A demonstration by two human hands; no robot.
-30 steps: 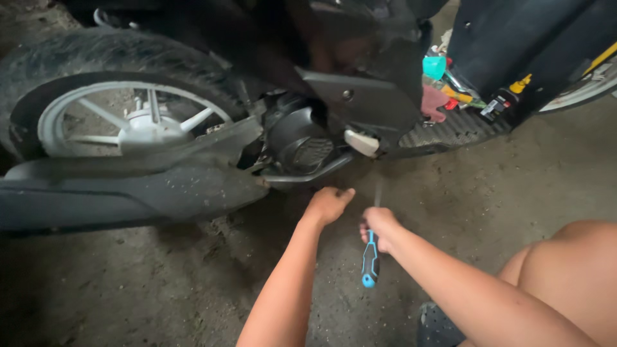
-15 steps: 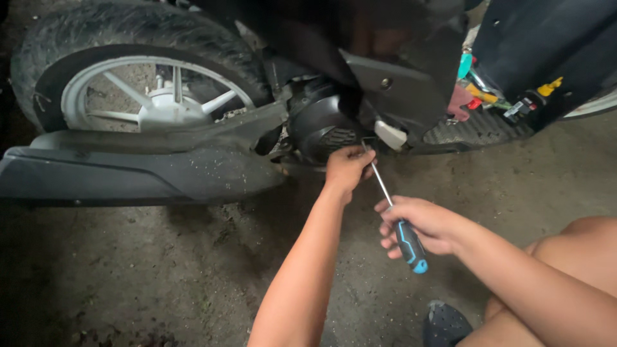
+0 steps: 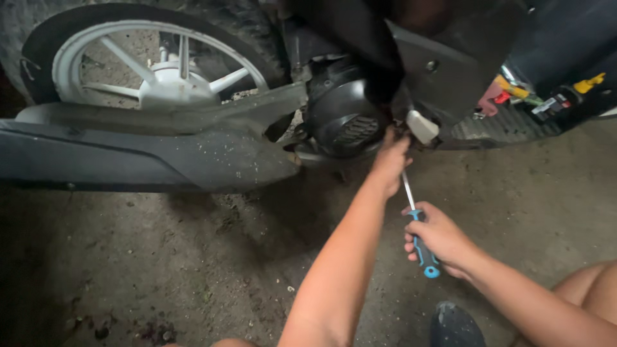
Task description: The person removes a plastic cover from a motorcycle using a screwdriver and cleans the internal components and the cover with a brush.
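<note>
A scooter lies on its side, its black engine cover (image 3: 344,122) facing me. My left hand (image 3: 390,160) reaches up to the underside of the engine, fingers curled against the parts beside a small white piece (image 3: 422,126); whether it grips anything is hidden. My right hand (image 3: 439,238) is closed around the blue handle of a screwdriver (image 3: 419,241), whose metal shaft points up towards the left hand and the engine.
The rear wheel with silver spokes (image 3: 154,71) is at upper left, above a long grey body panel (image 3: 148,154). Coloured wires and connectors (image 3: 546,96) hang at upper right over the ribbed footboard (image 3: 508,125). Dirty concrete floor (image 3: 160,270) below; my knee (image 3: 591,289) at lower right.
My left hand has moved up to the engine's underside. My right hand turned the screwdriver from pointing down to pointing its tip up at the engine. The view moved closer.
</note>
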